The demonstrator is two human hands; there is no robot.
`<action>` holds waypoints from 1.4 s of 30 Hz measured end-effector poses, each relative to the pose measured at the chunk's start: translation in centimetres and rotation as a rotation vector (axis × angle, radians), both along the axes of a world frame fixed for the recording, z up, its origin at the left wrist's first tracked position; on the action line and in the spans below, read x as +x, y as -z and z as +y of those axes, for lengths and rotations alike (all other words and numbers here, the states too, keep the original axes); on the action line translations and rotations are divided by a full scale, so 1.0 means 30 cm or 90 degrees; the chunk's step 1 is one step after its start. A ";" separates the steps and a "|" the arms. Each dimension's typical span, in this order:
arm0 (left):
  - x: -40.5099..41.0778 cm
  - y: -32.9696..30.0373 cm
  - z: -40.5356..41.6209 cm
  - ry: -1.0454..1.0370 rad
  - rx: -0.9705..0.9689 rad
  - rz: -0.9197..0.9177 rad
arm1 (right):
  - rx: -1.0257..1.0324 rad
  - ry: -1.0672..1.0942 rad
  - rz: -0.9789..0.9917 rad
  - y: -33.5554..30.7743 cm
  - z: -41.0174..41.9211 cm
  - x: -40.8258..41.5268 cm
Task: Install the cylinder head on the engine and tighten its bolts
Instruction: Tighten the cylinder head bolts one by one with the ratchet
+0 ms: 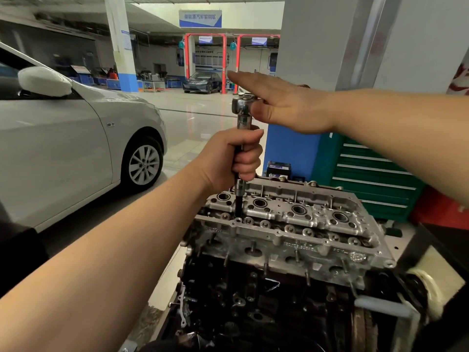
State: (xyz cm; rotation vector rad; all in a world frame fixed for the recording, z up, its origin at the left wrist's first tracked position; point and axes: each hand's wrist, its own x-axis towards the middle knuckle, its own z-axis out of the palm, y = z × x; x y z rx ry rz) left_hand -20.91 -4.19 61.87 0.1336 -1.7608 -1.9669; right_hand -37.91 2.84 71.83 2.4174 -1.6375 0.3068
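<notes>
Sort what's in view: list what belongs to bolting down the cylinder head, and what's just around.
In the job: cylinder head, engine block, ratchet with its extension bar, left hand, right hand.

Just around: silver car, green tool cabinet, dark car.

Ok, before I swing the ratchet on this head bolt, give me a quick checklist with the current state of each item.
1. Cylinder head sitting on the engine block: ok, it looks flush along the near edge.
2. Extension bar upright over the bolt hole at the head's left end: ok.
3. Socket fully seated on the bolt: cannot tell, the tip is down in the recess.
4. Left hand steadying the extension: ok, fist closed around it.
5. Right hand gripping the ratchet: not ok, fingers are spread flat across its head.
6. Ratchet direction setting: cannot tell.
</notes>
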 end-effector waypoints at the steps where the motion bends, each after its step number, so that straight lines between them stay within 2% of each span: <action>1: -0.002 0.002 -0.006 0.009 0.000 0.002 | -0.023 0.013 -0.005 0.013 -0.003 -0.001; 3: -0.006 0.010 -0.008 0.005 0.004 0.014 | -0.050 0.027 -0.031 0.030 -0.009 0.004; 5: -0.021 0.014 0.006 -0.066 0.011 0.026 | -0.078 0.071 -0.039 0.038 -0.004 0.028; 7: -0.041 0.011 0.030 -0.220 0.005 0.021 | -0.121 0.194 0.013 0.047 -0.002 0.054; 10: -0.076 0.008 0.085 -0.462 -0.038 0.009 | -0.259 0.387 0.147 0.054 0.028 0.100; 14: -0.119 0.054 0.167 -0.536 -0.157 0.064 | -0.338 0.523 0.179 0.079 0.089 0.191; 17: -0.117 0.029 0.147 -0.563 -0.148 0.096 | -0.439 0.471 0.140 0.111 0.094 0.209; 19: -0.117 0.011 0.112 -0.525 -0.086 0.084 | -0.443 0.368 0.034 0.117 0.073 0.163; 21: -0.113 0.006 0.095 -0.455 -0.054 0.057 | -0.344 0.217 -0.267 0.109 0.026 0.116; 22: -0.111 0.006 0.092 -0.415 -0.056 0.046 | -0.263 0.160 -0.453 0.104 -0.007 0.103; 23: -0.106 0.006 0.088 -0.380 -0.059 0.041 | -0.187 0.136 -0.580 0.100 -0.039 0.104; 24: -0.099 0.006 0.080 -0.354 -0.056 0.040 | -0.141 0.134 -0.627 0.098 -0.066 0.114; 25: -0.090 0.003 0.069 -0.333 -0.047 0.040 | -0.131 0.147 -0.624 0.098 -0.092 0.125; 26: -0.078 0.001 0.056 -0.315 -0.030 0.042 | -0.139 0.150 -0.612 0.097 -0.115 0.137; 27: -0.063 -0.001 0.045 -0.299 -0.011 0.046 | -0.171 0.167 -0.545 0.088 -0.124 0.153; 30: -0.031 0.000 0.020 -0.251 0.016 0.057 | -0.277 0.344 -0.163 0.043 -0.085 0.209; 33: -0.035 0.013 0.020 -0.261 -0.001 0.075 | -0.340 0.520 -0.007 0.056 0.007 0.258; 36: -0.065 0.024 0.027 -0.365 -0.052 0.123 | -0.441 0.538 0.140 0.117 0.110 0.321; 39: -0.092 0.028 0.028 -0.464 -0.126 0.123 | -0.547 0.530 0.209 0.136 0.142 0.373; 42: -0.088 0.018 0.029 -0.461 -0.092 0.074 | -0.432 0.441 0.182 0.104 0.099 0.298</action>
